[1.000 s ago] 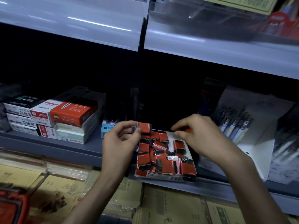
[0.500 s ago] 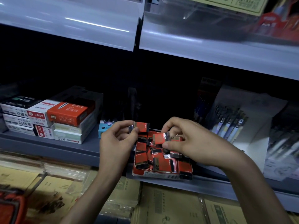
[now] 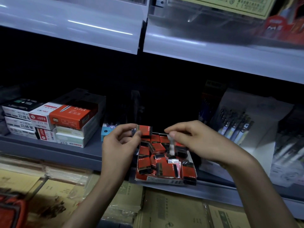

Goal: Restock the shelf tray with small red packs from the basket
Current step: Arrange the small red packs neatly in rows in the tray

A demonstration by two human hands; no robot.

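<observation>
My left hand (image 3: 120, 145) pinches red pack (image 3: 145, 130), long axis crosswise, over back-left corner of shelf tray (image 3: 158, 179) | right hand (image 3: 197, 142): grip unclear

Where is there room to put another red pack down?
In the tray, one bare white patch shows among the red packs, below the right hand. Its front is piled full. Grey shelf is bare before the stacked boxes.

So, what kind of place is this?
Probably a stationery shop: stacked pen boxes on a grey shelf, a pen display at the right, and a tray of small red packs, one held in the left hand.
</observation>
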